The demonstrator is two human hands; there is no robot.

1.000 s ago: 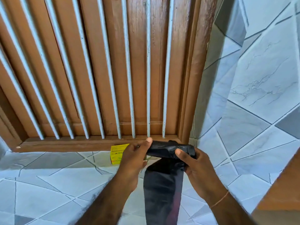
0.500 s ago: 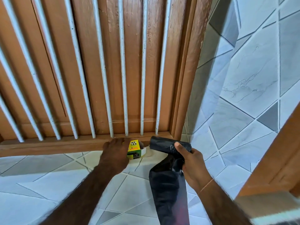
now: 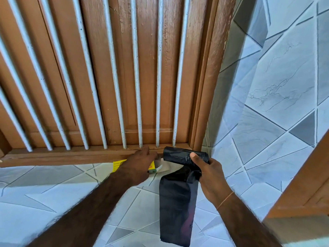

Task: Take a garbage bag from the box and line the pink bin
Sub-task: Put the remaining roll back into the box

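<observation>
A: Surface and surroundings?
B: Grey marble-patterned tiled floor is filling lower left; brown wooden door with white bars is occupying upper frame.

A: Hands?
B: Right hand is gripping black plastic garbage-bag roll at centre, one bag hanging; left hand is covering yellow cardboard box, fingers curled.

We face a brown wooden shutter behind pale vertical bars, set in a wooden frame. Grey tiles (cut in diagonal shapes) cover the wall and ledge, in daylight.
</observation>
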